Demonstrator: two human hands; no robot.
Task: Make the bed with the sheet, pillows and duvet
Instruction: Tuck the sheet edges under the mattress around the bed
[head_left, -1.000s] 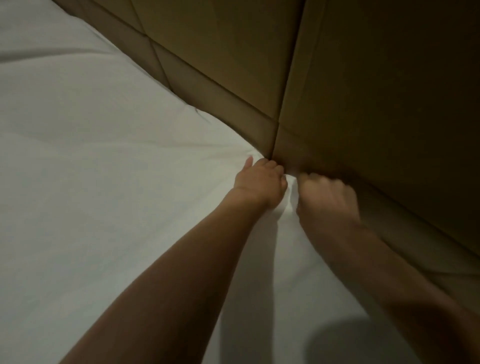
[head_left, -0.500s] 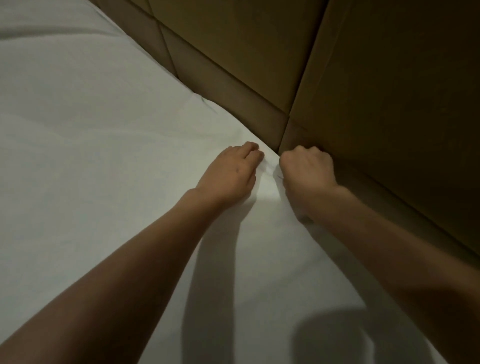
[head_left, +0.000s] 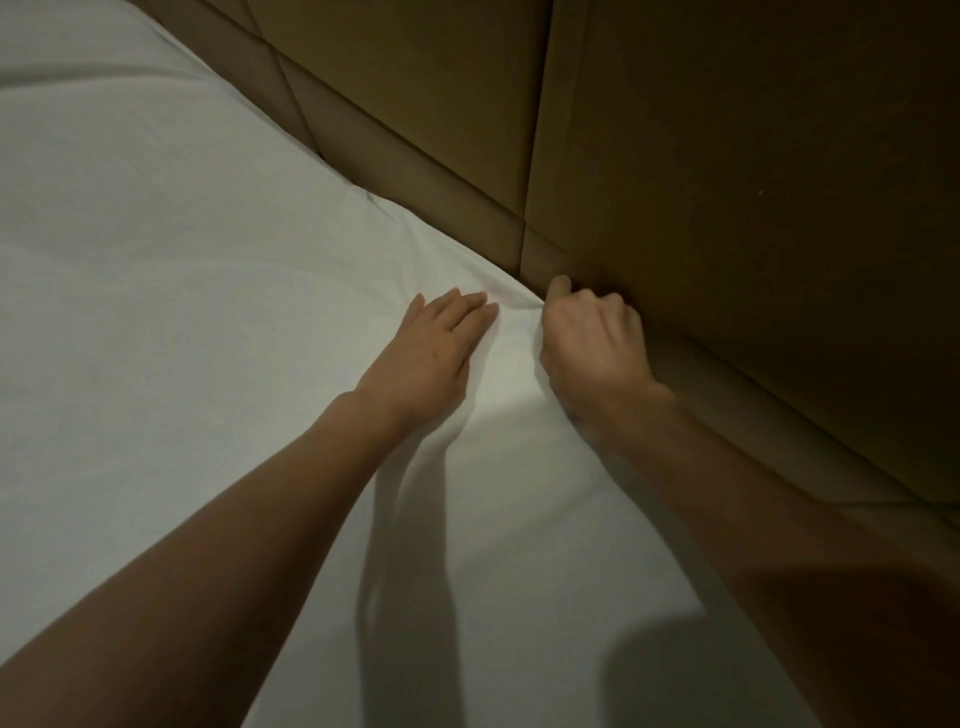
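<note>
Headboard (head_left: 727, 182) beside sheet (head_left: 182, 312), seemingly in right grip (head_left: 592, 343).

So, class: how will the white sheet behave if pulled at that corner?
Probably floppy: the sheet creases around the right hand gripping its edge. Likely light and easily slid, so the flat left hand seems to pin it.

Brown padded headboard panels (head_left: 415, 104) with stitched seams, dimly lit
</note>
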